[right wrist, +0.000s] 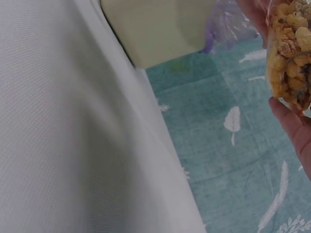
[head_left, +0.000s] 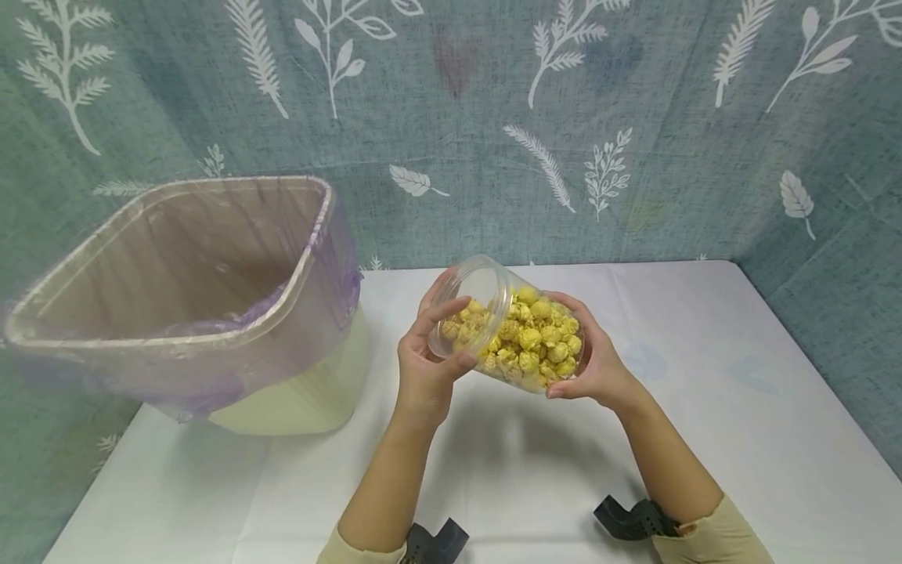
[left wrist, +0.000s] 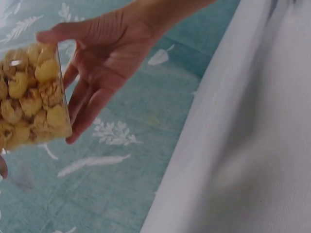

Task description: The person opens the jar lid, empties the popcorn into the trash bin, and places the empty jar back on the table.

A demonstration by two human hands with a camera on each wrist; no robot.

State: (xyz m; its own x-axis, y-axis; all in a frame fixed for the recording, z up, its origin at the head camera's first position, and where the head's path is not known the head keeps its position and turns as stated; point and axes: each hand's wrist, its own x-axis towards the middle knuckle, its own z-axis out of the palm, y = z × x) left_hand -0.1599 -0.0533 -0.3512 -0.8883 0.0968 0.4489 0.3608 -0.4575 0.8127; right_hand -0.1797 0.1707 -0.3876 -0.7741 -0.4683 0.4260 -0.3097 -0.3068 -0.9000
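— Where to find the jar [head_left: 506, 313]?
— Up off the table [head_left: 761, 392], right of the bin [head_left: 303, 392], apart from it; tilted, long axis crosswise, mouth toward the bin, popcorn [head_left: 539, 337] inside.
— And the grip?
— Clamped on both ends: left hand [head_left: 430, 352] round the mouth, nearer the bin; right hand [head_left: 599, 360] round the base.
— So, relative to the grip?
— Between both palms.

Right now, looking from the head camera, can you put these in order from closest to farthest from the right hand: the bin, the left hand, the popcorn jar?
From the right hand:
1. Popcorn jar: touching it, in its grip.
2. Left hand: to the left, at the jar's rim end.
3. Bin: farthest left, beyond the left hand.
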